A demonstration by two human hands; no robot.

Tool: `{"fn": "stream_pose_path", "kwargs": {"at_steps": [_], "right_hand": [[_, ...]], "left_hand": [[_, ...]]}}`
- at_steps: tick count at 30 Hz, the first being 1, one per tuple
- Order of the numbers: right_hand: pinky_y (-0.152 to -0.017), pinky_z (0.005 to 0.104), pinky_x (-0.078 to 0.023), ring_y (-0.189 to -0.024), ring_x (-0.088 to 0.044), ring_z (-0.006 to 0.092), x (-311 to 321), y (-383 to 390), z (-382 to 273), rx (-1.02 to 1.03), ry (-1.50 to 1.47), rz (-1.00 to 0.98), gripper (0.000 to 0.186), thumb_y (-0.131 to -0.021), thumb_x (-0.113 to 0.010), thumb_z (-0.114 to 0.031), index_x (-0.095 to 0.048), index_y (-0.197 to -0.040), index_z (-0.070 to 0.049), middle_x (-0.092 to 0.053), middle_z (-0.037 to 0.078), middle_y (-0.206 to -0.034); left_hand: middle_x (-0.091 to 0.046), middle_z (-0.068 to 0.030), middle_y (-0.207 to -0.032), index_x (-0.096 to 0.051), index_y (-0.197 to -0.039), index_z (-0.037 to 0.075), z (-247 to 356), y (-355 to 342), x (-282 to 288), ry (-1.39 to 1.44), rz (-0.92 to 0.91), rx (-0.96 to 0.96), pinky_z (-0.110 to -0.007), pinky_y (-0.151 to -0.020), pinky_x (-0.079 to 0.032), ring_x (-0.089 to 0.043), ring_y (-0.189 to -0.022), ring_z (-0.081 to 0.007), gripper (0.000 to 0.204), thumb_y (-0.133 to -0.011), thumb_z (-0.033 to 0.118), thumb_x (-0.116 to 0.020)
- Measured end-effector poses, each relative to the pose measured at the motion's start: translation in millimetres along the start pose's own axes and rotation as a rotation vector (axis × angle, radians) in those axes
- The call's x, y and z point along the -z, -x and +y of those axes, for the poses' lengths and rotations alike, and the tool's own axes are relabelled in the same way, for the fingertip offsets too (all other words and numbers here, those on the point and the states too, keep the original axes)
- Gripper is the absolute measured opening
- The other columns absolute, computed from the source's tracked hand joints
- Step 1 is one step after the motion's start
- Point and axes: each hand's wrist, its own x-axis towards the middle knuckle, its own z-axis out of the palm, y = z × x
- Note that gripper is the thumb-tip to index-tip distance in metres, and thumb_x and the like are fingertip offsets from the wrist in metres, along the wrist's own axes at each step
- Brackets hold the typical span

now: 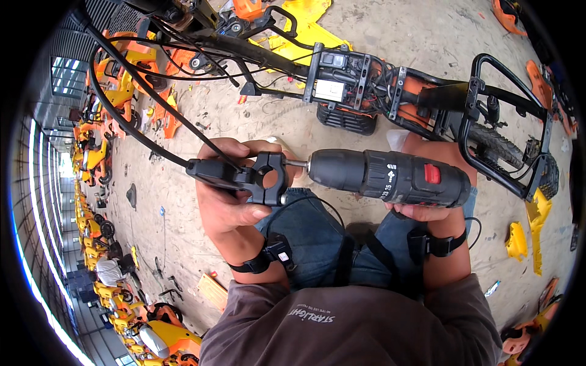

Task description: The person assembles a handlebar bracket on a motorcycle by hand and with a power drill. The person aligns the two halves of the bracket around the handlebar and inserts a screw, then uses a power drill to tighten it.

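Observation:
My left hand is closed around a black brake lever assembly, whose split clamp faces right. Two black cables run from it up and to the left. In my right hand lies a black cordless drill with a red switch, held level and pointing left. Its bit meets the upper right side of the clamp, at a bolt hole; the exact contact is too small to tell. A second bolt sticks out at the clamp's lower corner. The drill's handle is hidden.
Beyond my hands stands a stripped scooter frame with exposed wiring and a black rear rack. Yellow panels and other parts lie on the concrete floor. Rows of yellow and orange scooters line the left side.

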Motion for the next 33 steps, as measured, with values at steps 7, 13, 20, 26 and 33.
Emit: {"fn": "stream_pose_path", "kwargs": {"at_steps": [7,13,20,26,33], "right_hand": [[-0.070,0.0341,-0.055,-0.082,-0.068,0.0213,3.0,0.5,7.9,-0.021,-0.094,-0.043,0.040,-0.075,-0.069,0.007,-0.060,-0.113,0.003,-0.069,0.013,-0.091],[-0.072,0.0340,-0.050,-0.079,-0.067,0.0249,-5.6,-25.8,-28.0,-0.034,0.428,-0.065,0.035,-0.073,-0.072,-0.009,-0.067,-0.106,0.000,-0.070,0.014,-0.091],[-0.071,0.0318,-0.047,-0.077,-0.067,0.0250,-20.7,-35.0,-51.9,0.080,0.709,0.054,0.042,-0.068,-0.071,-0.018,-0.069,-0.105,0.002,-0.071,0.015,-0.087],[-0.075,0.0323,-0.049,-0.071,-0.068,0.0241,-8.4,-28.1,-54.1,0.296,0.722,0.175,0.036,-0.065,-0.073,-0.018,-0.071,-0.094,0.002,-0.071,0.014,-0.080],[-0.073,0.0346,-0.051,-0.071,-0.068,0.0269,6.2,-24.9,-63.0,0.358,0.723,0.155,0.036,-0.065,-0.073,-0.021,-0.070,-0.091,0.004,-0.071,0.014,-0.078]], "left_hand": [[-0.061,-0.0315,-0.111,-0.044,-0.116,-0.002,2.1,0.4,-3.4,-0.057,0.079,0.028,-0.047,-0.077,-0.057,-0.068,-0.091,-0.0392,0.080,-0.052,0.005,-0.092],[-0.062,-0.0320,-0.106,-0.041,-0.117,-0.004,8.9,2.1,-11.6,-0.135,0.204,0.077,-0.047,-0.077,-0.057,-0.068,-0.088,-0.0399,0.083,-0.053,0.011,-0.092],[-0.063,-0.0287,-0.106,-0.038,-0.122,0.000,17.7,-2.0,-7.0,-0.191,0.176,0.247,-0.033,-0.079,-0.053,-0.066,-0.089,-0.0267,0.094,-0.054,0.036,-0.093],[-0.065,-0.0251,-0.097,-0.049,-0.113,-0.001,0.9,-4.3,-8.9,0.010,0.114,0.163,-0.041,-0.081,-0.054,-0.066,-0.097,-0.0332,0.076,-0.048,0.006,-0.089],[-0.066,-0.0191,-0.085,-0.052,-0.108,0.000,-7.1,-5.9,-19.9,0.019,0.137,0.148,-0.038,-0.077,-0.054,-0.066,-0.097,-0.0307,0.071,-0.049,0.008,-0.090]]}}
